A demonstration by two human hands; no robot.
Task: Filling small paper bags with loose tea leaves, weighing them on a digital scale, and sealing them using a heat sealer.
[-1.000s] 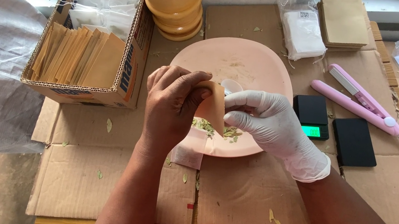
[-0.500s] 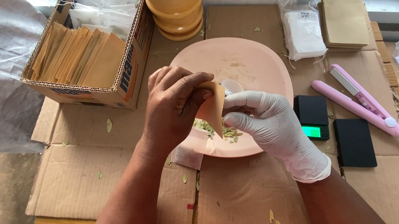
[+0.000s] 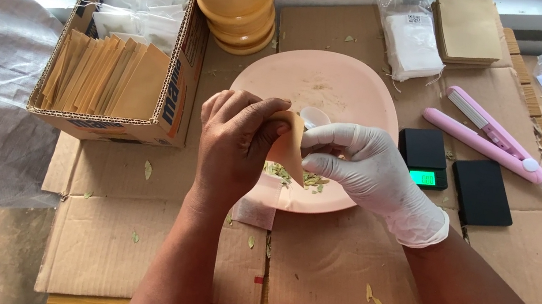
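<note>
My bare left hand (image 3: pixel 234 140) pinches small tan paper envelope (image 3: pixel 286 149) | my white-gloved right hand (image 3: pixel 364 170) grips pale plastic spoon (image 3: pixel 314 117) | over round pink plate (image 3: pixel 356 89)

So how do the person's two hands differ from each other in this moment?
The left hand is bare; the right hand wears a white glove. The left hand pinches the tan paper packet; the right hand holds a small white spoon beside it. Both hover over the pink plate.

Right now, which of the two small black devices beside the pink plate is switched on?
The left black device, nearest the pink plate, shows a lit green display. The other black device, to its right, is plain black, no light.
</note>
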